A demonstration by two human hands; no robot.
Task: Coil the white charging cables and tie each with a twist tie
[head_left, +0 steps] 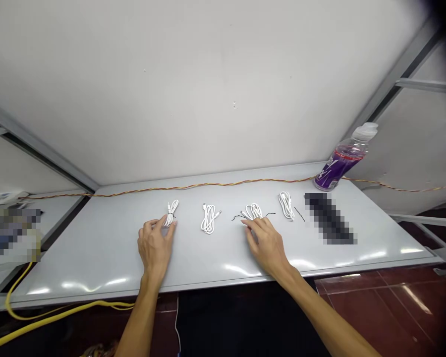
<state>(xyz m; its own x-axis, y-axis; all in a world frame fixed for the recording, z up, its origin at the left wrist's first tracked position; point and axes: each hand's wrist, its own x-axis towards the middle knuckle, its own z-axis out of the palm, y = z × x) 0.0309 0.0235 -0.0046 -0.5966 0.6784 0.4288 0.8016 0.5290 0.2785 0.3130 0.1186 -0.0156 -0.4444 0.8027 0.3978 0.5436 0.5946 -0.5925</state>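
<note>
The left hand (156, 245) pinches a coiled white cable (171, 214) between thumb and fingertips at the far side of the hand. The right hand (263, 243) is slightly spread, its fingertips (247, 225) touching the near end of a second white coil (253, 212) with thin black wires (238, 217). A third white coil (208, 219) lies between the hands. A fourth white coil (286, 206) lies right of the right hand. Far right, a purple bottle (338, 166) stands on the white table (96, 263); its label (329, 171) is illegible.

Left hand (156, 245) pinches a coiled white cable (172, 213) — right hand (265, 243) touches a second cable (253, 211).
</note>
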